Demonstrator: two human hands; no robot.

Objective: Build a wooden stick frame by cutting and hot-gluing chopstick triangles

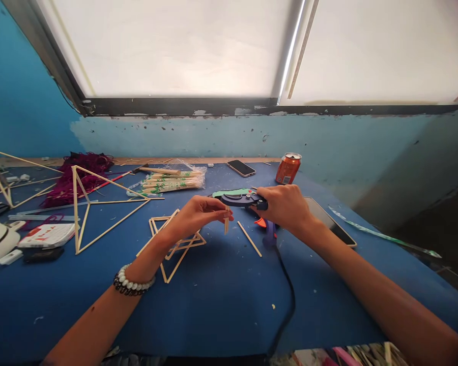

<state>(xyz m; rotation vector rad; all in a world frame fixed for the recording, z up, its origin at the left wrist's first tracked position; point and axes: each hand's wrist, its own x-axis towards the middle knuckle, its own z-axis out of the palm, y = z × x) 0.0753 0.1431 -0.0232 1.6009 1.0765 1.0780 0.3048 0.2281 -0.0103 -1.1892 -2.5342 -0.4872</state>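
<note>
My left hand (198, 216) pinches a short wooden stick (226, 223) upright between its fingertips. My right hand (284, 208) is closed around a dark blue hot glue gun (238, 200), which is held on its side with an orange part (260, 222) showing beneath it. The stick's tip is close to the gun's front end. A loose wooden stick (249, 239) lies on the blue table top just below the hands. Under my left wrist sits a flat frame of glued sticks (177, 247). The gun's black cord (288, 305) runs toward the table's near edge.
A large triangular stick frame (99, 208) stands at the left, by dark magenta fibres (76, 178). A bagged bundle of skewers (173, 179), a phone (241, 168), an orange can (288, 168) and a tablet (330, 221) lie at the back and right.
</note>
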